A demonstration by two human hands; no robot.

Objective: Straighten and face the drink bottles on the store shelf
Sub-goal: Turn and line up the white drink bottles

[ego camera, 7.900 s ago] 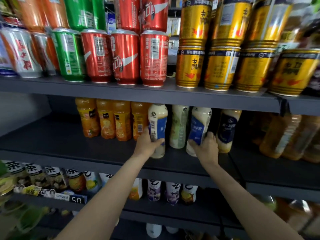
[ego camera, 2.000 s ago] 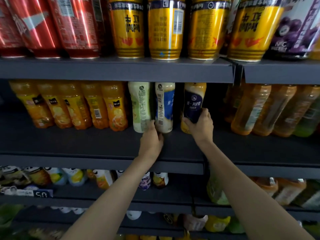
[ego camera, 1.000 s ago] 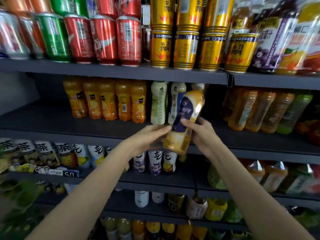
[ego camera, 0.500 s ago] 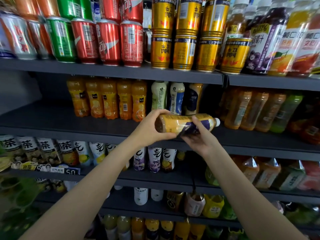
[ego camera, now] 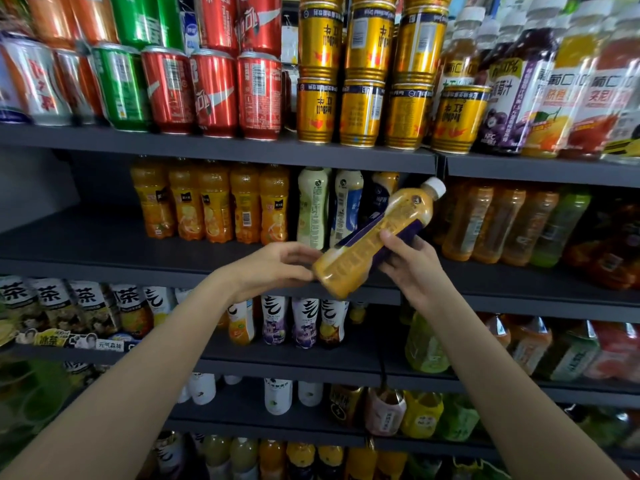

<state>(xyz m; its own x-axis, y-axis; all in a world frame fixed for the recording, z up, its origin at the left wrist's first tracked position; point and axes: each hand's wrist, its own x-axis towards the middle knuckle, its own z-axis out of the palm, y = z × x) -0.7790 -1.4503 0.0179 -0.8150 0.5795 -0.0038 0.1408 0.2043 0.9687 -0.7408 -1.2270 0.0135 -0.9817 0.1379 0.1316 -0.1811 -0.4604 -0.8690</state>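
A yellow bottle with a dark purple label (ego camera: 377,237) is held in the air between both hands, in front of the dark grey shelf (ego camera: 173,268). The right hand (ego camera: 414,268) grips its middle from below and behind, thumb laid across the label. The left hand (ego camera: 277,266) sits at the bottle's base, its fingers loosely curved and their tips touching the bottom end; whether it truly grips cannot be told.

The bottle is tilted, its long axis running from lower left, by the left hand, to upper right, where the white cap (ego camera: 434,187) points up and away past the right hand. Fine print on the label is blurred and unreadable.

Just beyond the hands stand a pale green bottle (ego camera: 311,209), a white and blue bottle (ego camera: 348,206) and a dark-labelled bottle (ego camera: 379,199), upright. Above the left hand are orange juice bottles (ego camera: 214,202). Higher up stand red cans (ego camera: 214,91) and gold cans (ego camera: 360,112) with Chinese characters. Below the left forearm, tea bottles (ego camera: 52,306) show the character 茶.
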